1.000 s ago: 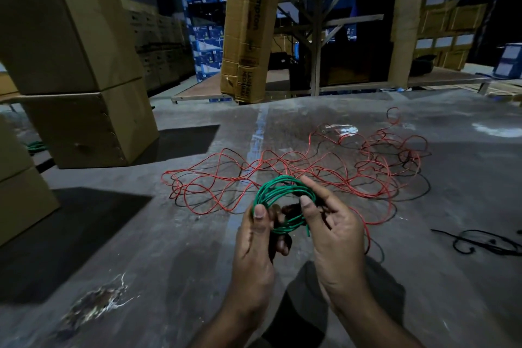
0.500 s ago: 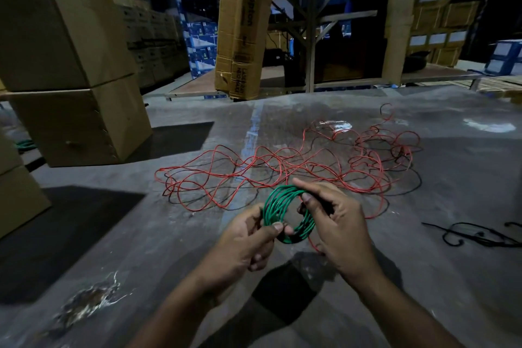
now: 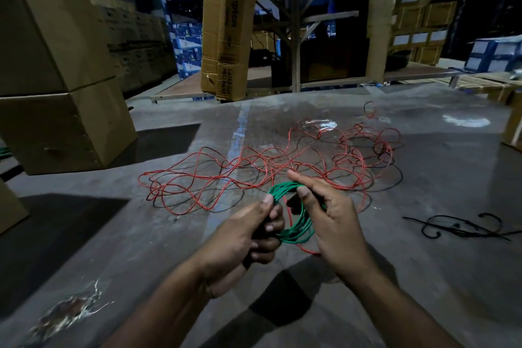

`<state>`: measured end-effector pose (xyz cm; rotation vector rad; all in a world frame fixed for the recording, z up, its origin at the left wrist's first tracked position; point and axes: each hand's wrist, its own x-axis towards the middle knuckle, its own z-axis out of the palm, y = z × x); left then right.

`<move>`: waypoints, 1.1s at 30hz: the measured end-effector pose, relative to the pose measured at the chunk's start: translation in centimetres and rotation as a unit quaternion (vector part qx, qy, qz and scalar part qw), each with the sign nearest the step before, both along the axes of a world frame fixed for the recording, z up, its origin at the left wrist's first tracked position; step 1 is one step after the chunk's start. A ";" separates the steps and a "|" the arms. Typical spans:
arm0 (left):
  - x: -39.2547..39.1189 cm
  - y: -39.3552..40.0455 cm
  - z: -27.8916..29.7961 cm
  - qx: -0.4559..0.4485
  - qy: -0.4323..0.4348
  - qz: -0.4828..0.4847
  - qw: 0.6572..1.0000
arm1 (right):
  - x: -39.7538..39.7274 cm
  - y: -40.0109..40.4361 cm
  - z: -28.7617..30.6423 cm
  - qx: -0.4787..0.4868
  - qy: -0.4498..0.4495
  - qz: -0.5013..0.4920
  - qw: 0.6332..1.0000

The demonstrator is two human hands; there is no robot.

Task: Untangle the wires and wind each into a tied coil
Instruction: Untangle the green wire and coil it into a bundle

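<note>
We hold a small coil of green insulated wire [image 3: 293, 217] above the grey concrete floor [image 3: 423, 178]. Our left hand [image 3: 243, 240] grips its left side, fingers curled round; our right hand [image 3: 330, 220] pinches its right side. Beyond the coil a loose tangle of red wire [image 3: 254, 169] sprawls on the floor. Far right lies a thin black wire [image 3: 463, 227].

A warehouse: stacked cardboard boxes [image 3: 56, 70], metal racking [image 3: 295, 22].

Green coil [image 3: 293, 230] aloft — red tangle [image 3: 271, 169] sprawled behind
</note>
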<state>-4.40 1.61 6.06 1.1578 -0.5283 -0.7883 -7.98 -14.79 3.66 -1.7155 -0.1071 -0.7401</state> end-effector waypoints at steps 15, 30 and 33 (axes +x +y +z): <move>-1.4 -0.7 -3.3 0.238 -0.592 0.230 0.735 | -0.7 1.5 1.8 0.286 0.113 0.046 0.951; -1.6 0.3 -1.6 0.095 -0.342 0.218 0.909 | -0.3 -1.6 1.1 -0.069 0.023 -0.005 0.997; -1.6 0.0 -1.5 0.081 -0.348 0.214 0.909 | -0.3 -0.7 1.1 0.066 0.048 0.104 0.991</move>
